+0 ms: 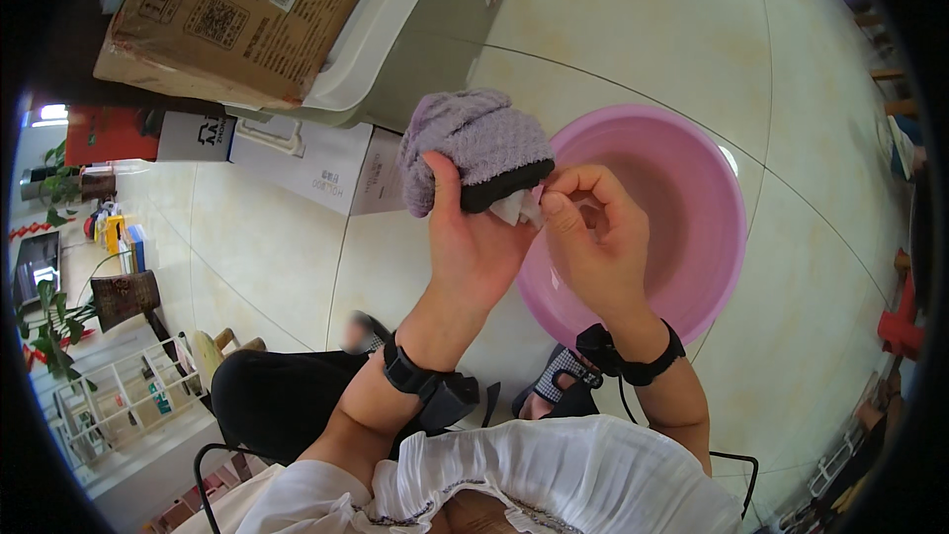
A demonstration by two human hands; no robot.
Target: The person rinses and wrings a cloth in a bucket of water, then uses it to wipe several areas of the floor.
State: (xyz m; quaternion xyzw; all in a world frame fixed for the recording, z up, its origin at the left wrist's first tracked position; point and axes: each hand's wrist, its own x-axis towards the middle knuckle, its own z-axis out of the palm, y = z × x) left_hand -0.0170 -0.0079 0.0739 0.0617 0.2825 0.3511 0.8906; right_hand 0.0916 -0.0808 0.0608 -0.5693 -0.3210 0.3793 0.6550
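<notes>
My left hand [471, 245] holds up a bunched piece of fuzzy lilac-grey fabric [474, 133] with a black band [508, 185] along its lower edge. The thumb presses on its near side, and most of the fingers are hidden behind it. White tag-like pieces [511, 209] stick out below the band. Thumb and forefinger of my right hand [600, 226] pinch at the edge of these white pieces. Under my right hand stands a round pink plastic basin [723, 237] on the floor. Each wrist wears a black strap with a small device.
A cardboard box [245, 22] sits on a lidded grey plastic bin [437, 37] at upper left. White cartons [311, 163] stand below it on the tiled floor [808, 163]. A white rack [126, 393] and potted plants [126, 297] are at far left; red furniture [901, 322] is at right.
</notes>
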